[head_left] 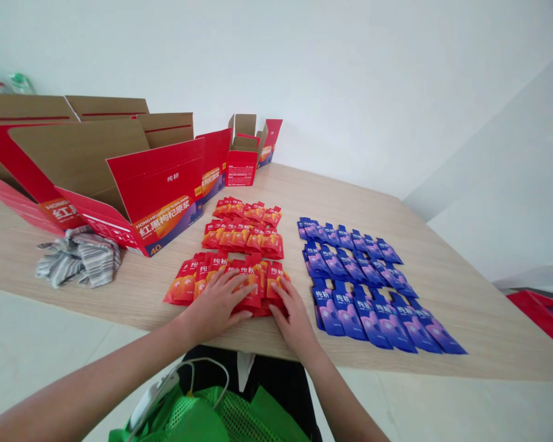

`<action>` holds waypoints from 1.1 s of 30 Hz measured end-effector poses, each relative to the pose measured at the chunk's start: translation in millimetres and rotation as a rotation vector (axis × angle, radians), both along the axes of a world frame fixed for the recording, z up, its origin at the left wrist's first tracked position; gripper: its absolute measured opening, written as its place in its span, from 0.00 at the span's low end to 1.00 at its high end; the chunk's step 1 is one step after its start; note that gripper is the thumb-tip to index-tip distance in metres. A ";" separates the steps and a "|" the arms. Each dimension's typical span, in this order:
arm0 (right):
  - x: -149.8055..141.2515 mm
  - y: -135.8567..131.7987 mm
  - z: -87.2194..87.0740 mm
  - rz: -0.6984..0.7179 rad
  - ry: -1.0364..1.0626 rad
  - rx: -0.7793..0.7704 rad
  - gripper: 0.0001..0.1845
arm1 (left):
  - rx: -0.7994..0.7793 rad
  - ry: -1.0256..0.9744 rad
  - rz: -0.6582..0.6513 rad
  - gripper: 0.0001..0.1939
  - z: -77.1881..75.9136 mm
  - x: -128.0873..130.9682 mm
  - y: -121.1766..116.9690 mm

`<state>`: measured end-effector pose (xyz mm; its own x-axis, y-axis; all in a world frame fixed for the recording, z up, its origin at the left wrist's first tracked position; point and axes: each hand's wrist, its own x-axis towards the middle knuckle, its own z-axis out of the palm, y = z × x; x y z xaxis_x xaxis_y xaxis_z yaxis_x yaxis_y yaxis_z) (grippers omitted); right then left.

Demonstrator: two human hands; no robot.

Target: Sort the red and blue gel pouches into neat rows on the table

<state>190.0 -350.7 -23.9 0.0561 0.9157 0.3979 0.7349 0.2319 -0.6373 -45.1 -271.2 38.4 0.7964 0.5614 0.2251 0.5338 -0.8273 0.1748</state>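
Observation:
Red pouches (182,287) with orange print lie in overlapping rows on the wooden table (133,301). On the nearest row rests my left hand (217,305), palm down with its fingers stretched over the pouches. My right hand (295,319) touches the right end of that same row, its thumb and fingers apart. Both hands cover parts of the pouches beneath them. To the right, blue pouches (364,313) with purple print are fanned out in three rows, apart from my hands.
Open red cartons (166,184) stand along the left side, flaps up. Behind them is a smaller open red box (241,169). A striped grey cloth (80,258) lies crumpled at the front left. Another red box (546,316) shows at the far right, beyond the table edge.

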 end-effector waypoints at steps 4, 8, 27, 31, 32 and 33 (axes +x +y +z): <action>-0.7 1.1 -1.5 -0.004 0.030 -0.012 0.23 | -0.064 0.079 -0.063 0.34 4.8 19.0 5.4; 0.0 0.2 -2.5 -0.009 0.074 -0.010 0.19 | -0.168 0.146 -0.124 0.34 7.9 34.6 9.3; -4.3 0.0 -1.9 -0.067 0.004 0.029 0.23 | -0.058 0.040 -0.096 0.29 6.1 36.3 0.4; -4.6 -1.9 4.1 -0.094 -0.007 0.054 0.22 | -0.007 -0.039 -0.111 0.24 35.8 34.7 -7.3; -4.4 -4.0 7.0 -0.100 -0.009 0.078 0.23 | 0.026 -0.103 -0.128 0.22 48.5 33.0 -10.3; -4.1 -6.9 10.5 -0.103 -0.012 0.107 0.23 | 0.068 -0.186 -0.148 0.20 63.0 30.5 -13.5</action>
